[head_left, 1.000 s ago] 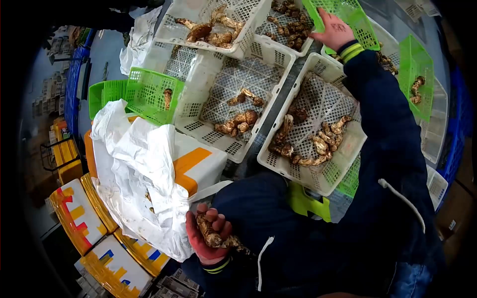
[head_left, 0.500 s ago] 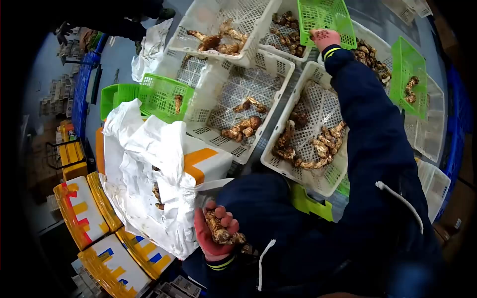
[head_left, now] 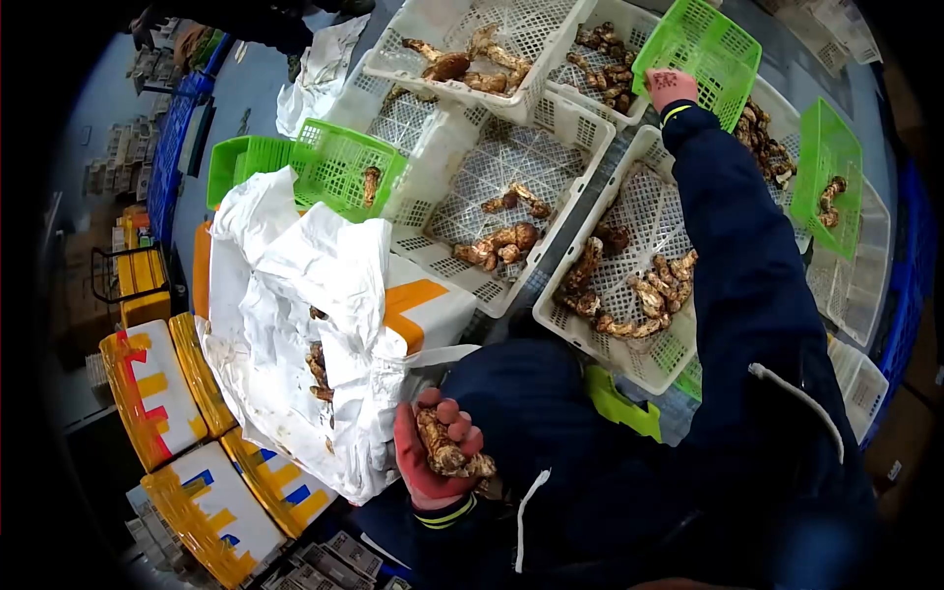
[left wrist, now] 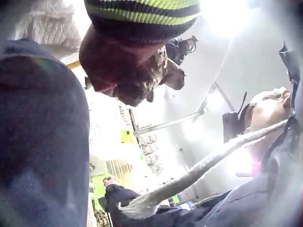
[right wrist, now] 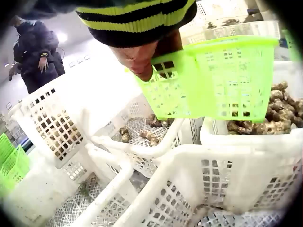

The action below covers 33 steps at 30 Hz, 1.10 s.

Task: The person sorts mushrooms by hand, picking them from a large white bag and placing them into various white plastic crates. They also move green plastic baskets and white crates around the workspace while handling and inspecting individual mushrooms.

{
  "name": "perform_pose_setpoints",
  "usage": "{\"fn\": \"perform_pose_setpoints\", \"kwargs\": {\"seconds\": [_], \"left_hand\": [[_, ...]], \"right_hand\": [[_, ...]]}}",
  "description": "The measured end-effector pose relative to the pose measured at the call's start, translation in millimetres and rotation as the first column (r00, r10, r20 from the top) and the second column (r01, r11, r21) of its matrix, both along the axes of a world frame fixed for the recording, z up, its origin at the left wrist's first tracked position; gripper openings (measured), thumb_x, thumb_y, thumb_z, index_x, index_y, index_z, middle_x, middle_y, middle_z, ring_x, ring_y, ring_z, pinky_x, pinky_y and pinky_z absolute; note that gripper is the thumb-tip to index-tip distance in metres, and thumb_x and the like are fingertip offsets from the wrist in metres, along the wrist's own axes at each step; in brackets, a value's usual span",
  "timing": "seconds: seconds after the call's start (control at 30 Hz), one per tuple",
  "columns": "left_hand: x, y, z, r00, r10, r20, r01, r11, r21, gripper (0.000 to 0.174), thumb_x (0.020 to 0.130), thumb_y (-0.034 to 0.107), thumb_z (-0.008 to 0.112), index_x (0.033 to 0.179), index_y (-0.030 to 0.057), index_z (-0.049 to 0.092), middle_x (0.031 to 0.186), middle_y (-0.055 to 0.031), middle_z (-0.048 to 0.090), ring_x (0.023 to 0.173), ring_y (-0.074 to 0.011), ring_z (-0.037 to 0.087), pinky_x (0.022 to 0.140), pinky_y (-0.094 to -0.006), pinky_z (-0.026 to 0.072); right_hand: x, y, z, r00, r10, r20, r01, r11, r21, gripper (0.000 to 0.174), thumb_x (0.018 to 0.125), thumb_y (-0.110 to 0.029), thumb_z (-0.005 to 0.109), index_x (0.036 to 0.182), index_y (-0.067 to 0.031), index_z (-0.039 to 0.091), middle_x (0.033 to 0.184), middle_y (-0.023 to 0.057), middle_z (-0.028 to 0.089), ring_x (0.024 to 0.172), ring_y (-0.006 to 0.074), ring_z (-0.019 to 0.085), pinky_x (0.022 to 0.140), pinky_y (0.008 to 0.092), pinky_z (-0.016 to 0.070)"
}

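Note:
My left hand [head_left: 421,474], low in the head view, grips brown knobbly mushrooms [head_left: 444,444] with the fingers curled over them. In the left wrist view those mushrooms [left wrist: 142,80] hang dark below the striped cuff. Far forward, my right hand [head_left: 673,88] holds a bright green plastic basket [head_left: 706,54] by its near-left corner. The right wrist view shows this basket [right wrist: 232,75] raised over the white crates, with my thumb side at its wall. Beneath and beside it, a white crate holds many mushrooms [head_left: 762,143].
White crates with mushrooms [head_left: 639,295] stand around me. A green basket [head_left: 344,167] with one mushroom sits left, another green basket [head_left: 828,177] right. White cloth [head_left: 295,315] covers a foam box [head_left: 442,300]. Taped boxes [head_left: 211,511] lie low left. Another person [right wrist: 35,56] stands behind.
The right hand went from spread fingers to curled ones at the green basket's edge. The basket shifted left, then tilted, showing more mushrooms beside it. The left hand keeps its mushrooms.

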<state>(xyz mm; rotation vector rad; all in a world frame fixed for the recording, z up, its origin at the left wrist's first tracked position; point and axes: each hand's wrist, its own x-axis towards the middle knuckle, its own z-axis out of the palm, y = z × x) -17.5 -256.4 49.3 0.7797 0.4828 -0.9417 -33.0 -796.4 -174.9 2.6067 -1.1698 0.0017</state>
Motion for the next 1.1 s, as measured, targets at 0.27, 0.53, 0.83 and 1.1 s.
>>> {"fn": "perform_pose_setpoints", "kwargs": {"seconds": [0.27,0.53,0.83,1.1], "left_hand": [[2,-10,-5,0.993,0.093,-0.078,-0.094,0.996,-0.009,0.033,0.089,0.038,0.042,0.102,0.0102,0.053,0.078,-0.0002,0.05,0.063,-0.012,0.046,0.046,-0.0234,0.0299],[1,-48,-15,0.799,0.046,0.599,-0.23,0.944,0.235,0.041,0.091,0.038,0.035,0.111,0.0049,0.048,0.099,-0.0055,0.054,0.09,-0.0166,0.053,0.081,-0.0326,0.0426],[-20,-95,4,0.806,-0.069,0.588,0.143,0.986,-0.08,0.045,0.092,0.018,0.032,0.133,0.0041,0.022,0.123,-0.0097,0.038,0.11,-0.0192,0.042,0.094,-0.0316,0.0342],[-16,-76,3,0.643,-0.118,0.757,0.259,0.963,-0.07,0.051,0.087,0.03,0.046,0.127,0.0009,0.031,0.131,-0.0105,0.032,0.124,-0.0223,0.027,0.1,-0.0458,0.0238]], "right_hand": [[-16,159,100,0.593,-0.267,0.76,-0.705,0.284,0.65,0.04,0.083,-0.021,0.052,0.118,-0.0027,0.048,0.104,0.0106,0.057,0.094,0.0168,0.055,0.085,0.0284,0.0431],[-36,353,208,0.287,0.05,0.957,-0.935,-0.201,0.291,0.068,0.074,-0.019,0.063,0.13,-0.002,0.03,0.122,0.0161,0.041,0.11,0.0269,0.044,0.093,0.0333,0.0357],[-57,331,191,0.613,-0.645,0.456,-0.783,-0.417,0.461,0.065,0.074,-0.015,0.061,0.13,-0.0074,0.029,0.11,0.0059,0.052,0.067,0.0019,0.048,0.048,0.0132,0.0359],[-48,276,158,0.271,-0.954,0.128,-0.957,-0.252,0.143,0.045,0.079,-0.017,0.059,0.121,-0.0126,0.043,0.103,0.005,0.056,0.076,0.0116,0.054,0.056,0.0207,0.0432]]}}
